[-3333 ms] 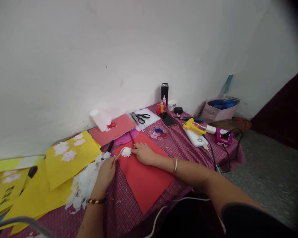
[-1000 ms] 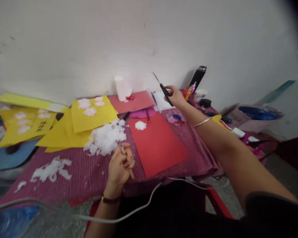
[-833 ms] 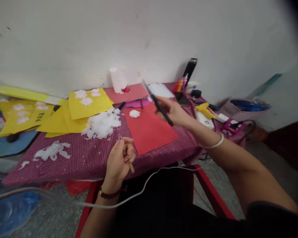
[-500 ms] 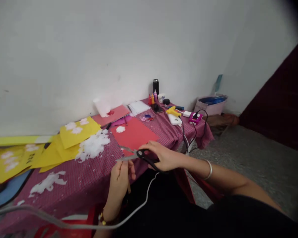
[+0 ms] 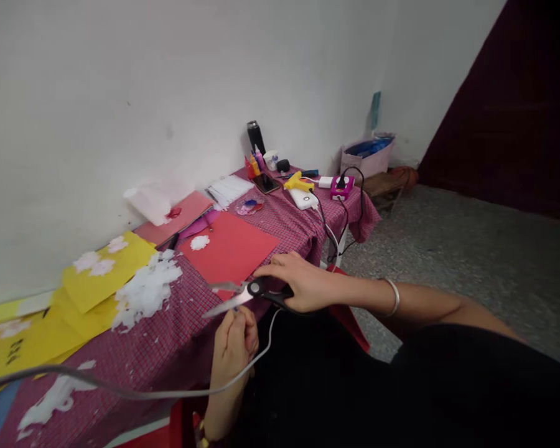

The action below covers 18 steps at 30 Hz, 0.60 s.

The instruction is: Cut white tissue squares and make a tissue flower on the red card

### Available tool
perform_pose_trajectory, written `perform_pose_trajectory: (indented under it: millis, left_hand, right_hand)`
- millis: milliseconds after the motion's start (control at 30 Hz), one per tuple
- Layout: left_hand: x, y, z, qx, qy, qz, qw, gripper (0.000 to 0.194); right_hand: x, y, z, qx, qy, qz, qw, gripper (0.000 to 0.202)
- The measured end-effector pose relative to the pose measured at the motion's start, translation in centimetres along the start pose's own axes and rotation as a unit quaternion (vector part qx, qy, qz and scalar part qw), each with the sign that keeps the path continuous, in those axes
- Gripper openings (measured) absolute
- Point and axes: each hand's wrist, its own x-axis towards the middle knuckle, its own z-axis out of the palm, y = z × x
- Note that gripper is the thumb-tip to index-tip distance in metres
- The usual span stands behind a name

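My right hand (image 5: 303, 283) is wrapped round the black handles of a pair of scissors (image 5: 231, 303). The blades point left and stand apart over the table's front edge. Just below the lower blade, my left hand (image 5: 233, 342) is closed, fingers pinched together. A small dark tip shows at its fingertips, close to the blade; what it belongs to is hidden. Behind the scissors lies a sheet of red paper (image 5: 242, 246) with a white paper flower (image 5: 200, 242) on it. To the left is a heap of white paper scraps (image 5: 149, 283).
Yellow paper (image 5: 98, 289) with pale flowers covers the table's left side. Farther back are a phone (image 5: 266, 183), paint bottles (image 5: 254, 163), a black flask (image 5: 256, 137), a yellow glue gun (image 5: 298, 182) and a purple power socket (image 5: 342, 188). A white cable (image 5: 186, 394) crosses the foreground.
The view has swung to the right, so the table's things sit farther left and higher. The scissors remain in my right hand, and my left hand stays closed below the blades.
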Motion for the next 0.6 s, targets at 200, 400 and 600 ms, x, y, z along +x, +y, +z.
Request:
perform_pose_trajectory:
  millis: [200, 400, 600]
  left_hand:
    - [0.3, -0.4, 0.5, -0.084, -0.064, -0.046, 0.993, 0.036]
    - [1.1, -0.9, 0.0, 0.024, -0.014, -0.015, 1.000, 0.032]
    - [0.9, -2.0, -0.1, 0.077, -0.031, -0.010, 0.997, 0.034]
  right_hand:
    - [-0.5, 2.2, -0.5, 0.065, 0.066, 0.064, 0.994, 0.054]
    - [-0.9, 0.0, 0.6, 0.056, -0.028, 0.009, 0.998, 0.045]
    - [-0.6, 2.8, 0.4, 0.023, 0.030, 0.071, 0.997, 0.053]
